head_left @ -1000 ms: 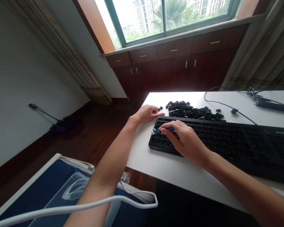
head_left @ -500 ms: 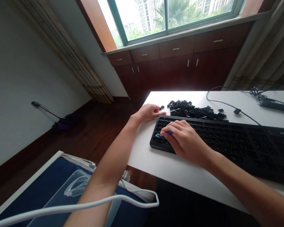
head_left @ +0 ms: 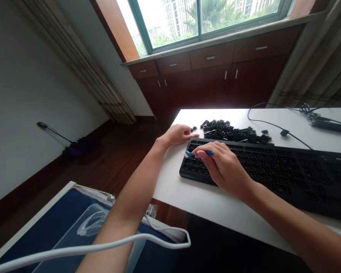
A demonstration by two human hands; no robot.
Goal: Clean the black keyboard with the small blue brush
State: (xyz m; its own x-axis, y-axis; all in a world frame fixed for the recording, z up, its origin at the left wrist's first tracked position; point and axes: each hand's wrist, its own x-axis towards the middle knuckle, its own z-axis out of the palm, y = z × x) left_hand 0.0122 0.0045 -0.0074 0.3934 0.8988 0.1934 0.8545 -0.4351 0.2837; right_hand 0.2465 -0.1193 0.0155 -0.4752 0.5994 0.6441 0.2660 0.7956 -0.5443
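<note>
One small blue-and-white brush [head_left: 193, 154] over the black keyboard [head_left: 272, 167]

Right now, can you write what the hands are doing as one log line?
right hand: holds small blue tool over keyboard | left hand: rests at keyboard's far left corner | keycap pile: on table behind keyboard

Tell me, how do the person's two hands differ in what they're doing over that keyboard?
The right hand pinches a small blue tool over the keys; the left hand holds nothing that shows. The right hand lies across the black keyboard, while the left hand rests on the white table at the keyboard's far left corner, near the pile of loose keycaps. Both are bare and palm down.
</note>
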